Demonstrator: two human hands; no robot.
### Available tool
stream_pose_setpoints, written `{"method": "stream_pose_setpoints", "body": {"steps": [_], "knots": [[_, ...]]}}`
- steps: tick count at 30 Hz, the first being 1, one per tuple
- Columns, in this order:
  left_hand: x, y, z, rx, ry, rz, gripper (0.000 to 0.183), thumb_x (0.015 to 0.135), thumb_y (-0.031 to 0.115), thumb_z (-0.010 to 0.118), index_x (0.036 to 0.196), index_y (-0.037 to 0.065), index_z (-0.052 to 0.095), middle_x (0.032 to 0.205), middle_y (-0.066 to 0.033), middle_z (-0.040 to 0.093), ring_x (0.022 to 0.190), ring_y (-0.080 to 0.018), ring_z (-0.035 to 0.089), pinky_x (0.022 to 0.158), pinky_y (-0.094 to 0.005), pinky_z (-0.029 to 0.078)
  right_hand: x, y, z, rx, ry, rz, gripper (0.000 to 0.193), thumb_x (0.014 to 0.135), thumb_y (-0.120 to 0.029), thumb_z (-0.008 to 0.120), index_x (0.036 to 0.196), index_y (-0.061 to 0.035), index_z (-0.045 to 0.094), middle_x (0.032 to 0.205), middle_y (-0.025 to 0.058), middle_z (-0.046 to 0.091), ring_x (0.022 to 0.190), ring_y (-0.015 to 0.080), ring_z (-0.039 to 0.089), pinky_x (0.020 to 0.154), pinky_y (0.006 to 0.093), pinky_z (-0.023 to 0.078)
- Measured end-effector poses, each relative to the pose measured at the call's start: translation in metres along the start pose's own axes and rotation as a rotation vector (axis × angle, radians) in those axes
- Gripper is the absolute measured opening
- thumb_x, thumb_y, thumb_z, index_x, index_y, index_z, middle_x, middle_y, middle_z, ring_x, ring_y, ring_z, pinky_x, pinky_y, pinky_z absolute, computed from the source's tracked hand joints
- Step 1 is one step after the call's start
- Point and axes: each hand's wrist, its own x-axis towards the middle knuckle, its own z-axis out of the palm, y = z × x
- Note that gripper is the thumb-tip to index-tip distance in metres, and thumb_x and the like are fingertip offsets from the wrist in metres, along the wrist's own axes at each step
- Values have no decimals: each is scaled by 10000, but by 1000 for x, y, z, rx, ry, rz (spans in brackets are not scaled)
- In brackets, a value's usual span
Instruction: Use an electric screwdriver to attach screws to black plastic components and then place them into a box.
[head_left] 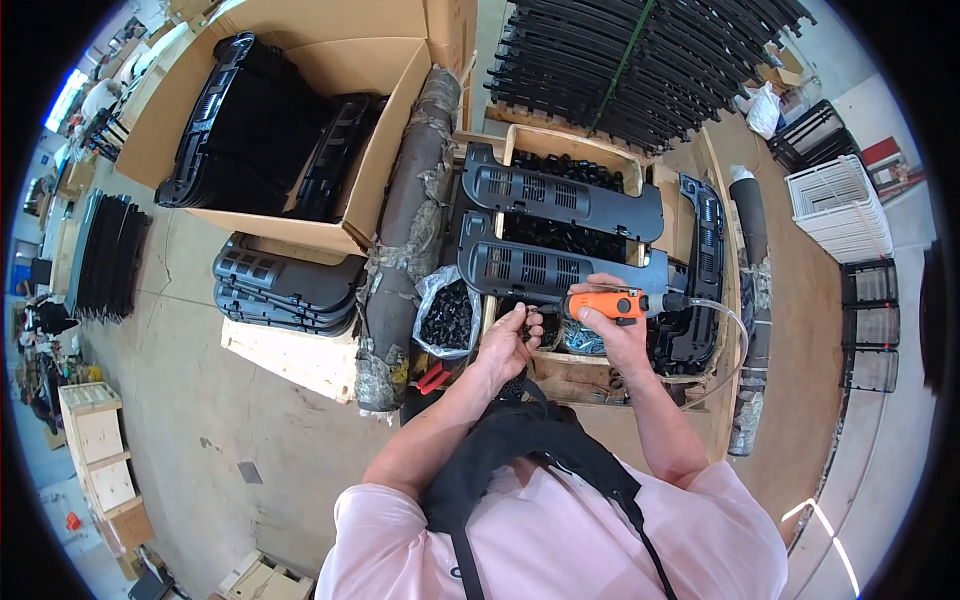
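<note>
My right hand point(622, 340) is wrapped round an orange air screwdriver point(606, 304), held level with its tip toward the left. A clear hose point(743, 345) runs from its right end. My left hand point(507, 350) is closed in a pinch close to the tool's tip; what its fingers hold, if anything, is too small to make out. Just beyond both hands lies a black plastic panel with vent slots point(530, 268). A second, similar panel point(560, 197) lies behind it. Both rest across a wooden crate point(632, 168) with small black parts inside.
Left of my hands stand a bag of small black clips point(447, 318) and red-handled pliers point(434, 378). A padded roll point(412, 240) separates them from stacked panels point(285, 285) and a cardboard box point(385, 200). Blue-looking screws point(583, 340) lie below the driver. Long black parts point(620, 65) are stacked behind.
</note>
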Motion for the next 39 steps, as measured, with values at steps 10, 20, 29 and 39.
{"method": "stream_pose_setpoints", "body": {"steps": [10, 20, 29, 39], "knots": [[-2, 0, 0, -59, -42, -14, 226, 1083, 299, 582, 1126, 98, 674, 889, -12, 693, 760, -155, 652, 692, -278, 570, -4, -5, 5, -61, -10, 0, 518, 870, -48, 755, 1349, -7, 563, 1222, 158, 718, 1121, 211, 686, 1022, 375, 536], [-1, -1, 4, -189, -93, -70, 308, 1099, 363, 532, 1196, 103, 667, 897, -6, 667, 778, -160, 628, 718, -302, 541, -6, 0, 17, -87, 18, -45, 512, 867, -36, 776, 1334, -10, 567, 1229, 158, 716, 1111, 200, 686, 1019, 369, 547], [14, 4, -1, 47, 90, -125, 218, 1074, 322, 569, 1038, 122, 649, 789, 19, 561, 706, -140, 541, 630, -303, 448, 13, 13, 44, -186, -6, -115, 489, 877, -23, 769, 1326, -20, 574, 1245, 140, 707, 1120, 187, 673, 1016, 347, 539], [32, 7, 6, 268, 149, -30, 287, 1078, 359, 555, 921, 125, 610, 743, 27, 564, 573, -113, 531, 507, -277, 437, 20, 16, 60, -252, -48, -109, 473, 879, -16, 762, 1314, -25, 577, 1250, 130, 704, 1124, 182, 672, 1019, 345, 539]]}}
